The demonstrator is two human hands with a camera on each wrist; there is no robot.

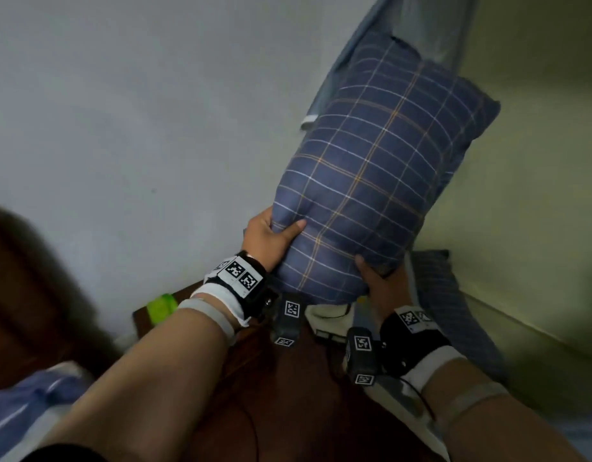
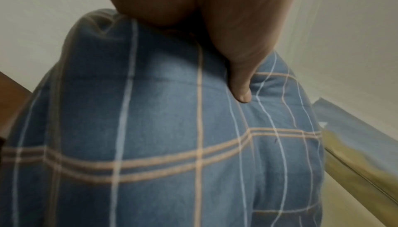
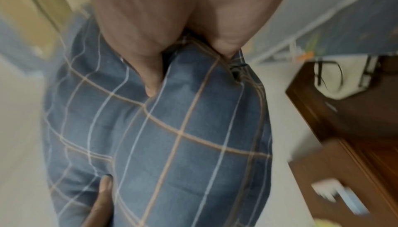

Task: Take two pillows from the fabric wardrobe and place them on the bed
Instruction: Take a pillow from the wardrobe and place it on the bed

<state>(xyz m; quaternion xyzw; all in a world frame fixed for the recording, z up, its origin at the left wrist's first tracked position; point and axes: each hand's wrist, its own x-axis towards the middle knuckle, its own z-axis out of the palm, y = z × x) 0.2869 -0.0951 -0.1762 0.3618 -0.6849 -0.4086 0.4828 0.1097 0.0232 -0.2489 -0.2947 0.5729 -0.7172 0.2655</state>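
A dark blue plaid pillow (image 1: 371, 168) is up in the air in front of the pale wall, tilted with its far end up and to the right. My left hand (image 1: 271, 233) grips its lower left corner, thumb pressed into the top face. My right hand (image 1: 379, 285) grips the lower right corner from beneath. In the left wrist view the pillow (image 2: 172, 145) fills the frame under my thumb (image 2: 241, 86). In the right wrist view the pillow (image 3: 172, 137) is pinched by my thumb (image 3: 150, 81). Grey-blue fabric of the wardrobe (image 1: 421, 28) hangs behind the pillow's top.
More of the same plaid fabric (image 1: 454, 311) lies low at the right against a yellowish surface. A dark wooden nightstand (image 1: 288, 395) stands below my wrists, with a green object (image 1: 161, 308) at its back. Blue striped bedding (image 1: 21, 411) and a brown headboard (image 1: 27, 295) are at the left.
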